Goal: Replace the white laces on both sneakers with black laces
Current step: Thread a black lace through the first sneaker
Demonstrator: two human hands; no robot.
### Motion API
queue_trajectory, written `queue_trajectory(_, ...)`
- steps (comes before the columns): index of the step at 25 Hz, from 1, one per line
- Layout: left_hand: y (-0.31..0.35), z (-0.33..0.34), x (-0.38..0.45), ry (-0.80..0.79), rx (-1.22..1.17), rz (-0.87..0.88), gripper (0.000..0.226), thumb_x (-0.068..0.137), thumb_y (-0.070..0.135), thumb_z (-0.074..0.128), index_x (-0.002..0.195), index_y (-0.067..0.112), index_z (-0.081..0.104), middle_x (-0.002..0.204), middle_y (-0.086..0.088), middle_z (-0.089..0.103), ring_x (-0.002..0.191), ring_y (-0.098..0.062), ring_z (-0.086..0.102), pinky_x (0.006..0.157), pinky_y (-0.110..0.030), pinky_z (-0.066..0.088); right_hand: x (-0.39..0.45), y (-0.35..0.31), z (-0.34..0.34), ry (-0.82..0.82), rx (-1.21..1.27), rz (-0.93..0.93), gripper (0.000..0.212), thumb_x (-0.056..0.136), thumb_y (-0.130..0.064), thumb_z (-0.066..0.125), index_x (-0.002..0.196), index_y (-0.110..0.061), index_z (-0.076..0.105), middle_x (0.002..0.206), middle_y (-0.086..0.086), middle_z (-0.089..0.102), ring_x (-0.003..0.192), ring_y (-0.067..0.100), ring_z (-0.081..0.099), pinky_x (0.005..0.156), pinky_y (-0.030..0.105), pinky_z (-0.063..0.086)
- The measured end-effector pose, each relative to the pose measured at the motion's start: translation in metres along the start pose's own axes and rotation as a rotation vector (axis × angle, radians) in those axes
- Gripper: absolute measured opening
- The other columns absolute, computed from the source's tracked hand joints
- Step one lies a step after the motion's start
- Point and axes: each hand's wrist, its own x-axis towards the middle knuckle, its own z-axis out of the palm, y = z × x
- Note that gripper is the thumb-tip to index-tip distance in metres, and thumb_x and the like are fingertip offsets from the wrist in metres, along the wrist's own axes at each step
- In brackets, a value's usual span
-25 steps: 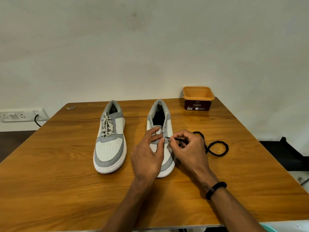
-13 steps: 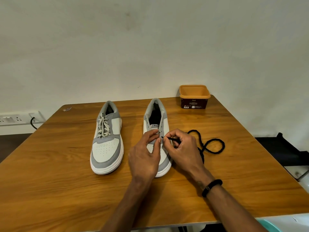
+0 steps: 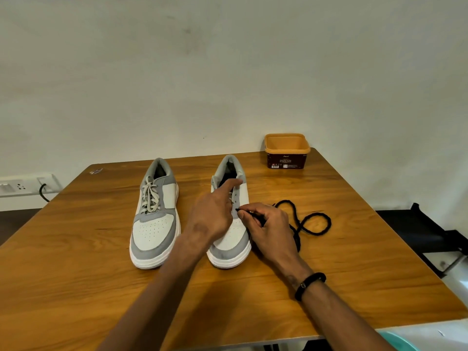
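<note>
1. A brown wooden worktop [image 3: 354, 262] carries a pair of grey-and-white low sneakers, side by side near its middle, toes toward the near edge and heels toward the far edge by the wall.
2. The left grey-and-white sneaker [image 3: 155, 221] is laced with a white lace [image 3: 150, 197] that crosses up its eyelets.
3. The right grey-and-white sneaker [image 3: 231, 239] shows bare eyelets along its right flap; the rest of its lacing area is hidden behind the hands.
4. The left hand [image 3: 212, 214] lies over the middle of the right sneaker, its forefinger stretched out straight toward the tongue near the shoe's opening; whether its other fingers hold anything cannot be told.
5. The right hand [image 3: 266, 229] rests just beside the right sneaker's right side, fingers curled, pinching the tip of a black cord lace [image 3: 314, 224] at an eyelet on the right flap.
6. The remainder of the black lace trails from that hand and lies in loose loops on the worktop, to the right of the right sneaker.
7. A black bracelet [image 3: 310, 285] sits on the right wrist.
8. An orange-rimmed dark plastic tub [image 3: 287, 154], open at the top, stands at the far right corner of the worktop.
9. A white wall socket strip [image 3: 20, 186] with a black plug in it is fixed on the wall beyond the left edge.
</note>
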Motion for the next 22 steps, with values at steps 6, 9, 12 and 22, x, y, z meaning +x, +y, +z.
queue_trajectory(6,-0.012,-0.026,0.016,-0.16,-0.183,0.058,0.083,0.091,0.014,0.077,0.159,0.037,0.036,0.092,0.009,0.075,0.093,-0.013,0.072,0.092,-0.043,0.06,-0.001,0.001,0.0,0.017,-0.04,-0.02,0.021,0.098,-0.03,0.073,0.116,-0.021,0.08,0.103,-0.013,0.074,0.097,-0.001,0.065,0.078,0.018,0.056)
queue_trajectory(9,-0.008,-0.024,-0.003,-0.066,-0.179,0.146,0.088,0.094,0.014,0.074,0.163,0.04,0.025,0.089,0.011,0.072,0.072,-0.007,0.068,0.072,-0.036,0.062,-0.003,-0.004,0.0,-0.02,-0.041,-0.044,0.04,0.096,-0.042,0.074,0.134,-0.031,0.069,0.112,-0.015,0.067,0.1,0.001,0.063,0.082,0.023,0.057)
queue_trajectory(12,0.0,-0.021,-0.025,0.01,-0.112,0.209,0.097,0.096,0.013,0.068,0.164,0.046,0.006,0.079,0.004,0.069,0.061,-0.011,0.064,0.059,-0.038,0.059,-0.008,-0.01,-0.002,-0.163,-0.081,-0.079,0.069,0.093,-0.053,0.072,0.154,-0.041,0.043,0.131,-0.013,0.048,0.118,0.0,0.053,0.093,0.018,0.052)
queue_trajectory(22,0.006,-0.027,-0.06,0.117,-0.18,0.122,0.098,0.101,0.017,0.066,0.162,0.053,-0.002,0.096,0.003,0.07,0.066,-0.008,0.064,0.061,-0.035,0.06,-0.016,-0.022,-0.001,-0.232,-0.289,-0.201,0.061,0.091,-0.062,0.068,0.143,-0.041,0.046,0.141,-0.01,0.036,0.131,0.011,0.041,0.097,0.036,0.055)
